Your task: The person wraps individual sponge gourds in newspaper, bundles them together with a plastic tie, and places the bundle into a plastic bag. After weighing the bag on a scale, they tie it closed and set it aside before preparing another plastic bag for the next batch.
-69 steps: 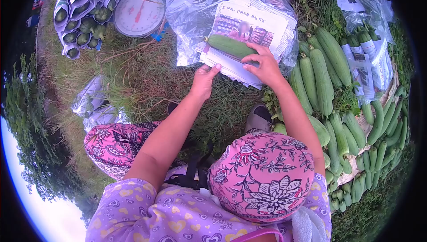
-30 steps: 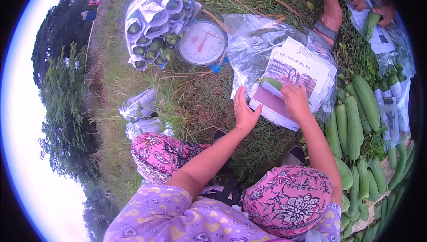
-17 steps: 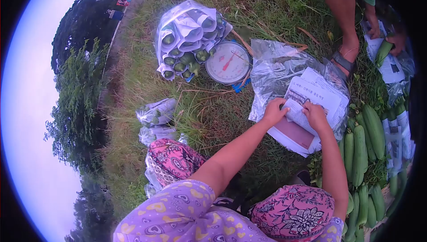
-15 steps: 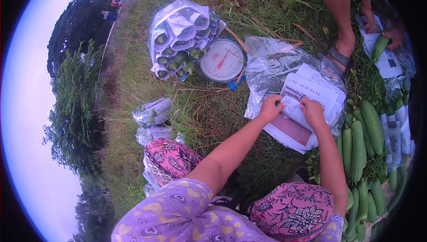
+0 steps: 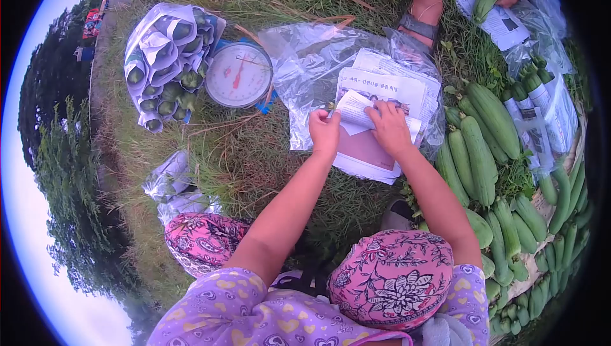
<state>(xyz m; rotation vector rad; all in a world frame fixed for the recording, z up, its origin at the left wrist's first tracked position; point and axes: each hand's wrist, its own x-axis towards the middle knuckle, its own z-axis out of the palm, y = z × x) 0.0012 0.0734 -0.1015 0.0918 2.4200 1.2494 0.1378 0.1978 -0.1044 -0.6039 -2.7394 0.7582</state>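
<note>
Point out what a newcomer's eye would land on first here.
Probably the pink floral trousers at the bottom of the picture, then the big green gourds in rows down its right side. In the middle, the left hand and right hand meet at a roll of newspaper. At upper left, a round dial scale stands beside a bag of paper-wrapped produce.
</note>
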